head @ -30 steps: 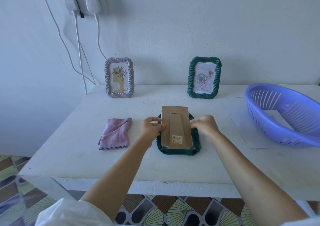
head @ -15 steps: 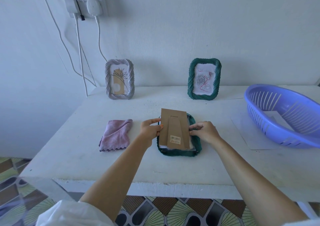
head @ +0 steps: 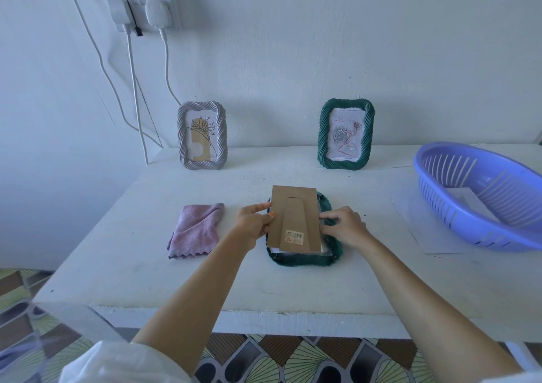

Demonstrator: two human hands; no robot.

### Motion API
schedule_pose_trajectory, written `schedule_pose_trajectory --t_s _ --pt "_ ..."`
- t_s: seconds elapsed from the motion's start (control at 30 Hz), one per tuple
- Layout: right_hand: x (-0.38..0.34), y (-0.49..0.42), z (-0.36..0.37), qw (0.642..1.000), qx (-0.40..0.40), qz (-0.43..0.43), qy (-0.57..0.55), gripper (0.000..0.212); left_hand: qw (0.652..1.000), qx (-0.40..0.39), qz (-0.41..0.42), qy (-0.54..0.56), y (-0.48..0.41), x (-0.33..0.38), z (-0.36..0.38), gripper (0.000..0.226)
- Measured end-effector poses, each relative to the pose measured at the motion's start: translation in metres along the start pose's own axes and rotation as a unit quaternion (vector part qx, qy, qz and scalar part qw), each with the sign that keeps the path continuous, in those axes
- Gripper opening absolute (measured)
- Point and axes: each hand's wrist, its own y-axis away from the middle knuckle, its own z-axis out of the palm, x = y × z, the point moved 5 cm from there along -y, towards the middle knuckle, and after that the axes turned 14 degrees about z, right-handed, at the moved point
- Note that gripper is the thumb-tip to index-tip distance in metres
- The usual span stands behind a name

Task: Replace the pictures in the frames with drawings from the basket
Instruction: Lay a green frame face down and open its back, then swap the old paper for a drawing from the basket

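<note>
A green frame (head: 305,261) lies face down on the white table (head: 146,280) in front of me. Its brown cardboard backing (head: 294,218) with a barcode sticker is tilted up off the frame. My left hand (head: 252,224) pinches the backing's left edge. My right hand (head: 344,225) pinches its right edge, over the frame's right rim. A grey frame (head: 202,134) and a second green frame (head: 346,133) stand upright against the wall, each with a picture. The purple basket (head: 481,195) at the right holds white paper (head: 469,203).
A folded pink cloth (head: 196,230) lies left of my left hand. A white sheet (head: 416,221) lies under the basket. A wall socket (head: 140,4) with plugs and hanging cables sits above the table's left end. The table's front edge is close to me.
The cardboard backing has been lifted and tilted up from the face-down frame, with both hands still at its side edges. The view has shifted slightly.
</note>
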Motion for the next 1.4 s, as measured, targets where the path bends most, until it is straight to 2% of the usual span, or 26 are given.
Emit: schedule_pose_trajectory --t_s 0.33,0.8,0.9,1.1,1.3,1.4 --pt "-0.002 0.001 0.0 1.0 0.0 -0.007 -0.01 0.022 1.0 -0.001 -0.003 0.01 0.0 0.001 0.0 0.036" --pt "-0.001 0.004 -0.001 1.0 -0.014 -0.006 -0.024 0.027 0.999 -0.01 -0.004 0.033 0.003 0.007 -0.008 0.038" --pt "0.0 0.004 0.0 0.999 -0.026 -0.001 -0.031 0.03 1.0 0.01 0.005 0.027 -0.001 0.021 -0.029 0.041" --pt "0.001 0.005 0.001 0.999 -0.028 0.01 -0.043 0.029 0.996 0.051 0.02 -0.071 -0.01 0.038 -0.094 0.04" --pt "0.0 0.004 0.001 0.998 -0.04 0.011 -0.042 0.032 0.99 0.088 0.013 -0.108 -0.008 0.022 -0.101 0.036" --pt "0.0 0.004 0.001 0.998 -0.041 0.011 -0.046 0.032 0.985 0.126 0.008 -0.12 -0.018 0.013 -0.109 0.025"
